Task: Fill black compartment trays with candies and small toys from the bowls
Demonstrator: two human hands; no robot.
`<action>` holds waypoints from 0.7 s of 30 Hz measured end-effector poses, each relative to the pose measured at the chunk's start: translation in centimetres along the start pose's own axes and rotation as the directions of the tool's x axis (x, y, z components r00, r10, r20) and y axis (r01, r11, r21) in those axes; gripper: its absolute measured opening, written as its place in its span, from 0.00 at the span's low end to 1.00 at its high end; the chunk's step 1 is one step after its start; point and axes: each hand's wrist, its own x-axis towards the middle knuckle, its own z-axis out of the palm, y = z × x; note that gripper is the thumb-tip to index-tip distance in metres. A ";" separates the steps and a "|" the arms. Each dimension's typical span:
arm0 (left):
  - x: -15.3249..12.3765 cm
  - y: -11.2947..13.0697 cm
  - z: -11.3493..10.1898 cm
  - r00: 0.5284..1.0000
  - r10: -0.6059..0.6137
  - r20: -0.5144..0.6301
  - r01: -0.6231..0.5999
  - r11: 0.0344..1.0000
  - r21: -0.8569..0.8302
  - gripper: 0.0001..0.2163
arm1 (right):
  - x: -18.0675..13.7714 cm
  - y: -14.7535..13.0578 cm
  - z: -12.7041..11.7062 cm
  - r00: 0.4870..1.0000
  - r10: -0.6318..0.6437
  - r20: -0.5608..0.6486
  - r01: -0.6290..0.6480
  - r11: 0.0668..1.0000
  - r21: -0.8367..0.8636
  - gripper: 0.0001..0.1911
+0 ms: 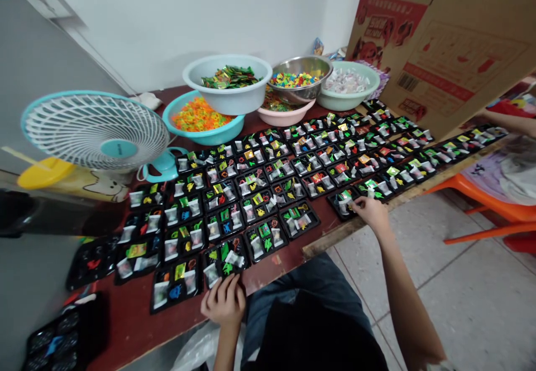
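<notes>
Rows of black compartment trays [262, 239] hold small wrapped packets and bright plastic toys. My left hand [225, 302] lies at the table's front edge, fingers outstretched, beside a tray [226, 259] with green toys and white packets. Farther right, my right hand [371, 213] is over the front edge, its fingertips drawn together at the right side of another tray [342, 206]. Whatever those fingertips hold, if anything, is too small to make out. A small white packet [371, 192] shows just beyond the knuckles.
Behind the trays stand a grey-blue basin [192, 76] of green packets, a turquoise basin [170, 115] of orange pieces, a metal bowl [304, 95] and a pale green basin [343, 101]. A fan [96, 131] is at left, a large carton [460, 41] at right. Another person's arm [508, 122] reaches in.
</notes>
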 end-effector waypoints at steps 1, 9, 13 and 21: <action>0.0 0.0 0.0 1.000 0.006 -0.001 -0.006 1.000 0.001 0.12 | -0.1 -0.1 0.0 1.000 -0.013 0.011 0.013 1.000 0.003 0.16; 0.1 0.1 -0.1 0.999 -0.035 0.000 0.035 0.999 -0.021 0.12 | 0.3 0.6 0.0 0.986 0.067 -0.156 -0.044 0.988 0.145 0.15; 0.1 0.2 -0.1 0.995 -0.098 -0.004 0.098 0.994 -0.044 0.11 | 0.9 1.1 0.5 0.974 0.104 -0.200 -0.064 0.978 0.198 0.15; 0.2 0.2 -0.2 0.995 -0.101 0.014 0.101 0.994 -0.051 0.10 | 1.0 2.2 1.4 0.978 0.103 -0.183 -0.051 0.962 0.267 0.16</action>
